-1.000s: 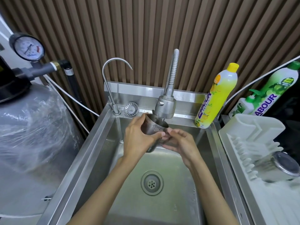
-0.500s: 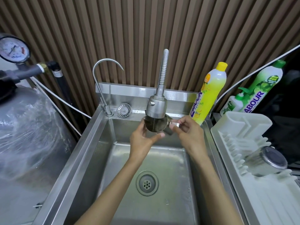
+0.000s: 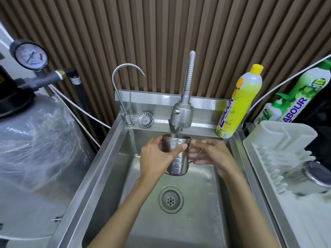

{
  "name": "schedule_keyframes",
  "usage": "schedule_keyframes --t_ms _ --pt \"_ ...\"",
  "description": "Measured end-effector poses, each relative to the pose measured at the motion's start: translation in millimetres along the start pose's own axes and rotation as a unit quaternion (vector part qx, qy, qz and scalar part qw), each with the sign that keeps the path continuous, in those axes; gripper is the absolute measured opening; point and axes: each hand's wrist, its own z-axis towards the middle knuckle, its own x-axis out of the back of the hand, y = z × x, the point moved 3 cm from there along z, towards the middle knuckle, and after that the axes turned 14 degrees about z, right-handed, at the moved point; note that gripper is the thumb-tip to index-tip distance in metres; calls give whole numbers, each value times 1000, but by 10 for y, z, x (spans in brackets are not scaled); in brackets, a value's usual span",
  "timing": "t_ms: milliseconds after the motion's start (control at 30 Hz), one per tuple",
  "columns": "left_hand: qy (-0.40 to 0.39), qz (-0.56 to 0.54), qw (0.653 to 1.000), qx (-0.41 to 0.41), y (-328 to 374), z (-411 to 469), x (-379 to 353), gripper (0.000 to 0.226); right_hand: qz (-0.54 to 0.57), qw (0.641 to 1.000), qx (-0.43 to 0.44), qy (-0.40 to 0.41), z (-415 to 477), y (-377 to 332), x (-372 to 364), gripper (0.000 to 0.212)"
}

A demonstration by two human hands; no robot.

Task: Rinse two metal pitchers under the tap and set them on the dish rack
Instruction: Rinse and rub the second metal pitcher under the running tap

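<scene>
The metal pitcher (image 3: 176,161) stands upright over the steel sink (image 3: 107,167), its long axis vertical and its mouth facing up just beneath the spray head of the flexible tap (image 3: 181,114), from which a thin stream of water falls into it. Its wire handle points right. The basin has a round drain (image 3: 171,199) below the pitcher, and a brown slatted wall (image 3: 161,33) rises behind it. A yellow dish-soap bottle (image 3: 238,102) stands on the sink's back right corner. The left hand (image 3: 155,158) wraps the pitcher's body from the left, thumb laid across the front. The right hand (image 3: 213,154) grips the handle with curled fingers. On the white dish rack (image 3: 268,140) to the right lies a second pitcher (image 3: 313,173), apparently on its side, though it is blurred.
</scene>
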Motion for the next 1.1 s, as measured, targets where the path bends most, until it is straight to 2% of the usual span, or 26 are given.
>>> schedule_keyframes --t_ms 100,200,233,300,367,433,500,567,733,833,900,1000,1100 --pt "-70 -86 994 26 -6 -6 -115 46 -92 992 61 57 -42 -189 74 26" --pt "-108 -124 986 21 -8 17 -261 49 -230 954 159 107 -101 -328 70 30" --pt "-113 -140 983 19 -1 28 -293 52 -243 945 185 115 -128 -341 55 29" --pt "-89 -162 983 12 25 54 -299 60 -175 956 213 97 -126 -311 27 27" --pt "-31 -172 985 -6 70 73 -239 70 -33 979 192 52 -43 -218 16 24" --pt "35 -155 986 -42 130 74 -126 85 95 987 131 -8 62 -103 -14 21" --pt "84 -107 987 -90 171 78 -21 86 212 973 59 -66 155 21 -49 16" --pt "100 -58 986 -119 157 66 36 84 242 965 9 -100 173 119 -85 13" --pt "98 18 993 -69 7 8 60 81 161 983 -38 -86 116 264 -100 7" --pt "66 2 997 -39 -21 -19 25 61 89 995 -20 -43 61 182 -30 19" --pt "27 -43 999 -7 -51 -17 -35 48 25 1000 11 -11 2 63 21 20" --pt "-71 -151 985 37 -96 -4 -149 41 -75 994 63 47 -68 -133 71 21" --pt "-158 -241 956 53 -98 9 -261 30 -212 961 151 98 -161 -303 64 26"
